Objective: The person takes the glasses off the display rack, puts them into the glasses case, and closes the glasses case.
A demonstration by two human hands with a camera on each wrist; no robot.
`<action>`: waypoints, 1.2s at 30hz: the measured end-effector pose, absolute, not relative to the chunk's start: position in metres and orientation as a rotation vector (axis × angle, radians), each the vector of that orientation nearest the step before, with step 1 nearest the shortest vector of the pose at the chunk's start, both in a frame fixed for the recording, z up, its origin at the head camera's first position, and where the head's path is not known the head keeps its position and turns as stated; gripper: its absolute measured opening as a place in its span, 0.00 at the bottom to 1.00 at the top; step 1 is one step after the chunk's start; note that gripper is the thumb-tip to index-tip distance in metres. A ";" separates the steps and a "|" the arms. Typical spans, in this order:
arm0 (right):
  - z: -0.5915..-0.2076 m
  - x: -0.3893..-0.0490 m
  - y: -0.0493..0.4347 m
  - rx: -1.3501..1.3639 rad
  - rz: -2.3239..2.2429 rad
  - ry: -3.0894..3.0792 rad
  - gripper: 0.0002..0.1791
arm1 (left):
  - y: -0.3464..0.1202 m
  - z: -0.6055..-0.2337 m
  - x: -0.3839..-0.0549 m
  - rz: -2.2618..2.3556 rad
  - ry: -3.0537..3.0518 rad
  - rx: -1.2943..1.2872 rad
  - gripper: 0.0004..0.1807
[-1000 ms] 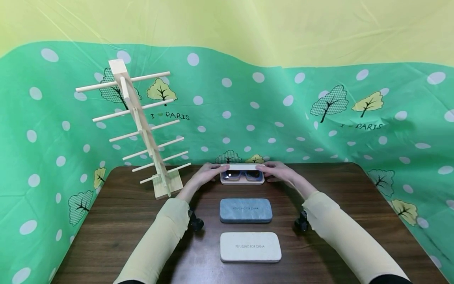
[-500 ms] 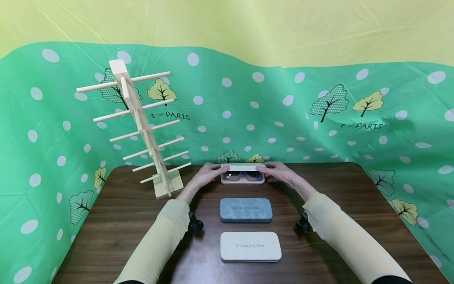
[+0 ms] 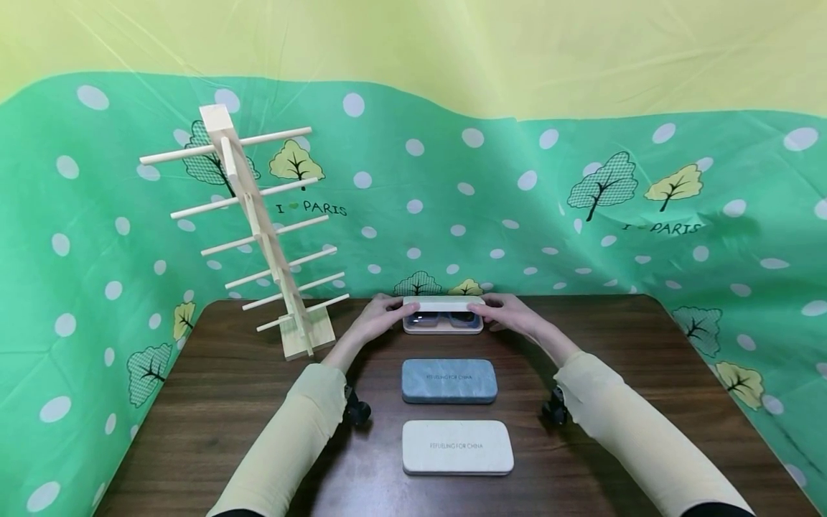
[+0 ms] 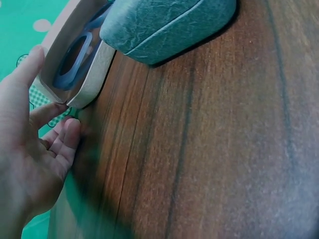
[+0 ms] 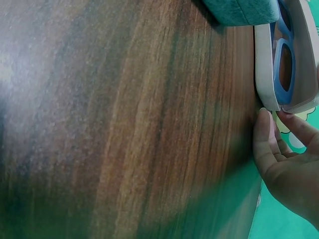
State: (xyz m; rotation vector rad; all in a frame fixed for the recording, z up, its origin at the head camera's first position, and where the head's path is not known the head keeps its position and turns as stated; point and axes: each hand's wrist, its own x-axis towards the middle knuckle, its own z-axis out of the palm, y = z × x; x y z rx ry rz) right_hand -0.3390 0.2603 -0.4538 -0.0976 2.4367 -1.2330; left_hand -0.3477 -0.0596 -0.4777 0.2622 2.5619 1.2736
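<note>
At the table's far edge, a white glasses case (image 3: 443, 304) stands with its lid partly raised. Inside it lie sunglasses (image 4: 75, 64) with blue frames, their upper part covered by the lid in the head view. My left hand (image 3: 380, 317) pinches the lid's left end, thumb on its front edge and a finger near the hinge corner. At the opposite end my right hand (image 3: 510, 314) holds the lid the same way, its thumb mostly out of frame in the right wrist view. Nearer to me are a closed blue glasses case (image 3: 449, 381) and a closed white glasses case (image 3: 457, 448).
A wooden rack (image 3: 261, 222) with several pegs stands at the table's back left, close to the left forearm. Behind the dark wooden table (image 3: 620, 402) hangs a green and yellow cloth (image 3: 504, 208).
The lid has tipped slightly further down over the sunglasses, both hands keeping their hold on it. The two closed cases have stayed where they were.
</note>
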 end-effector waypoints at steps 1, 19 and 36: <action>-0.454 -0.339 0.260 -0.101 -1.231 2.438 0.46 | -0.060 -0.478 -0.348 1.274 2.563 0.265 0.47; -0.455 -0.335 0.261 -0.199 -1.223 2.480 0.40 | -0.062 -0.480 -0.345 1.259 2.577 0.332 0.47; -0.465 -0.336 0.267 -0.371 -1.007 2.705 0.45 | -0.061 -0.488 -0.343 1.184 2.695 0.397 0.42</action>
